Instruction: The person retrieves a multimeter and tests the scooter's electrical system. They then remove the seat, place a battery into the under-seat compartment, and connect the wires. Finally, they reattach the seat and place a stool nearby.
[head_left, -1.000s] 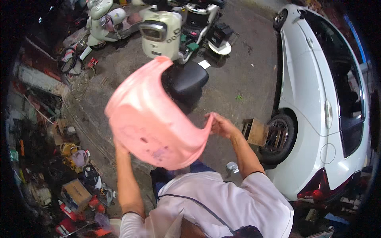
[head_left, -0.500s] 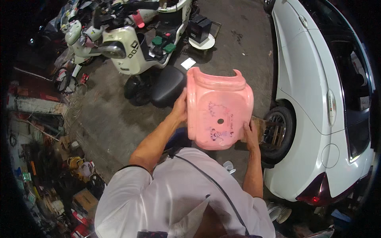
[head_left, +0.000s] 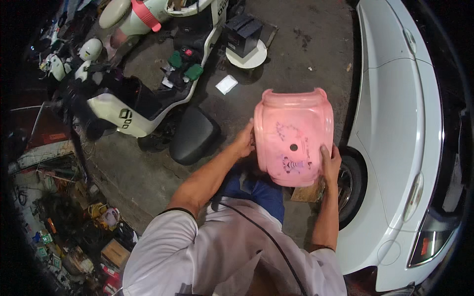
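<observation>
A pink plastic stool (head_left: 295,128) is held up in front of me, its seat facing me, with a small round hole and a printed cartoon pattern. My left hand (head_left: 245,140) grips its left side, the fingers partly hidden behind the edge. On the lower right edge, my right hand (head_left: 331,163) is closed, thumb on the seat's face and fingers behind. The stool's legs and underside are hidden from view.
A white scooter (head_left: 118,113) with a black seat (head_left: 195,135) stands at left. Beyond are a black box (head_left: 243,35) on a round white stool (head_left: 249,56) and a white rectangle (head_left: 226,85) on the floor. A white car (head_left: 390,123) lines the right; clutter (head_left: 74,222) fills the lower left.
In view, the stool and both hands have shifted right, and the stool is turned slightly. The scooter and its seat appear farther left and the view has swung with my head.
</observation>
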Motion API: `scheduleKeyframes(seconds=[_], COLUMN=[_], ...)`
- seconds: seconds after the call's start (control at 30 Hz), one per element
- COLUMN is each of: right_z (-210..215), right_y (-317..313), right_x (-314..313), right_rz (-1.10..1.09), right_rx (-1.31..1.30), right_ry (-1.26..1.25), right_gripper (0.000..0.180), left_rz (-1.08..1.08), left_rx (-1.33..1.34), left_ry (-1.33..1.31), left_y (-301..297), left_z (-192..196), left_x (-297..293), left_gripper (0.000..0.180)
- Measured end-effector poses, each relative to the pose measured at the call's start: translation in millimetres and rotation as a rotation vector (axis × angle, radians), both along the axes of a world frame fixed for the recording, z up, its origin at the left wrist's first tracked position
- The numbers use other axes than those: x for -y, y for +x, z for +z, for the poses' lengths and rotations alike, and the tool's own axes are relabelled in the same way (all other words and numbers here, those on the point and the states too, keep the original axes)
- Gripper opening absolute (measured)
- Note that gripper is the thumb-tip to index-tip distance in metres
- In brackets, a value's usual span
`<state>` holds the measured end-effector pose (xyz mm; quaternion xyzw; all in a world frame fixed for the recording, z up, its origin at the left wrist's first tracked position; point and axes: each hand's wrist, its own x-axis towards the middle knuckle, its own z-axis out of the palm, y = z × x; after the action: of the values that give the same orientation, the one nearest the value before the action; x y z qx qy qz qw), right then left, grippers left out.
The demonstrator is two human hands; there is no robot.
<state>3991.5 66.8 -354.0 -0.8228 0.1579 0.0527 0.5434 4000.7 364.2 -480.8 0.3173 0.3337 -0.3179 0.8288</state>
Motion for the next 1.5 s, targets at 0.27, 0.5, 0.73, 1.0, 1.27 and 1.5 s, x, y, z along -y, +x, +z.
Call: scheduleKeyframes(seconds=[0.27,0.5,0.73,1.0,1.27,1.5], right_z=[-84.4,-122.5,-150.4,-354.1,-470.7,-344.2], right_y=[160.4,250.6,309.4,325.0,311.8,200.8], right_x=[17.0,-24.6,-118.1,-213.2,-275.8,-234.1], right_rz=[0.326,0.599,0.849,0.797,1.171,1.613], right_rx=[-0.143,-0.219,-0.672,-0.811,-0.553,-0.546], right_ry=[-0.175,-0.217,-0.345,-0.284,0.074,-0.338], right_gripper=[0.066,0.069,0.078,0.070,0.045,0.042], left_rz=[0.083,0.392,0.594,0.674,-0.113,0.193], left_rx=[0.087,0.017,-0.238,-0.133,0.401,-0.304], left_ry=[0.091,0.149,0.137,0.271,1.150,0.732], left_y=[61.5,83.8,62.4,73.6,53.6,-102.6], left_z=[1.4,-13.8,-78.9,-204.8,-240.0,-98.9], left_x=[9.9,6.6,9.3,-65.2,-102.8,36.4], left_gripper=[0.051,0.047,0.052,0.056,0.044,0.046])
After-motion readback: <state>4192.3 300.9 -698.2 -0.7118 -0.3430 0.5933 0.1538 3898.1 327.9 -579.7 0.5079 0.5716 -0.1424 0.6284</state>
